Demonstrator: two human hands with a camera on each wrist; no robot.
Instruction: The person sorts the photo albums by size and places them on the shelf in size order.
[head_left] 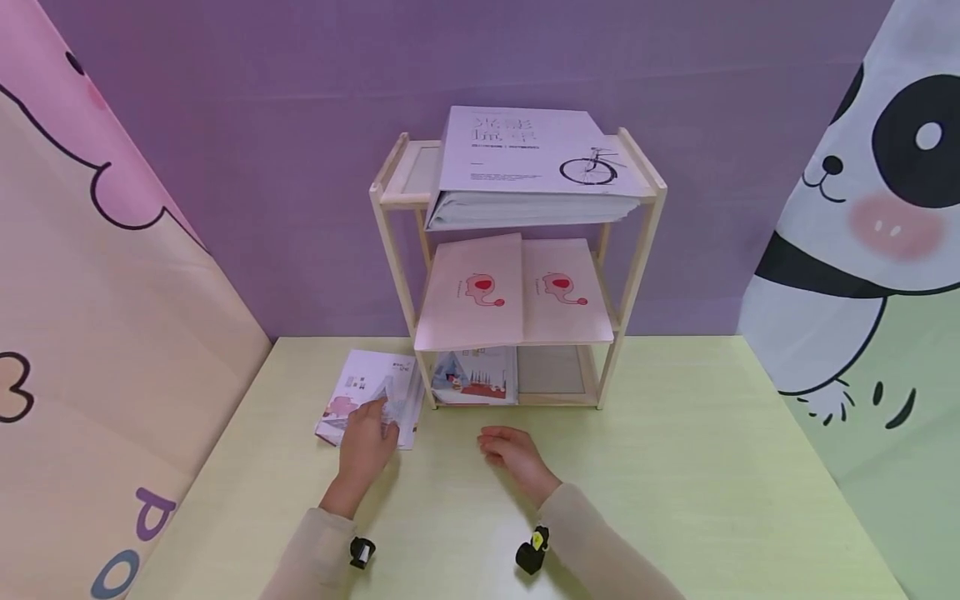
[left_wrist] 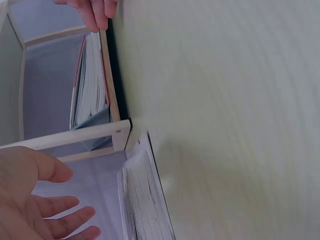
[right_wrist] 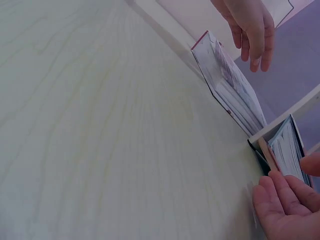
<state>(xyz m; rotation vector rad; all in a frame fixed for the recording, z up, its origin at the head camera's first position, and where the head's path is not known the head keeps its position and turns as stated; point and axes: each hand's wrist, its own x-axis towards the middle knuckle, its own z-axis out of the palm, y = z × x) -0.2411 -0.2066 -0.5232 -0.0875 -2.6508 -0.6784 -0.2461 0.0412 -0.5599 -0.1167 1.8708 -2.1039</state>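
Note:
My left hand (head_left: 365, 450) is over a white-covered book (head_left: 357, 385) lying on the table, left of a small wooden rack (head_left: 633, 271). In the left wrist view its fingers spread loosely above the book's page edges (left_wrist: 141, 205), apart from them and holding nothing. My right hand (head_left: 517, 458) hovers in front of the rack's bottom shelf (head_left: 551, 398), fingers loosely bent and grasping nothing. On the left half of that shelf lies a picture book (head_left: 480, 375). The right wrist view shows the right fingers (right_wrist: 285, 192) close to this book's edge.
Two pink books (head_left: 558, 325) with elephant pictures overlap on the middle shelf. A thick white book (head_left: 517, 154) with a bicycle drawing sits on top, jutting over the front edge. Behind the pale table (head_left: 712, 450) hangs a purple backdrop (head_left: 322, 208).

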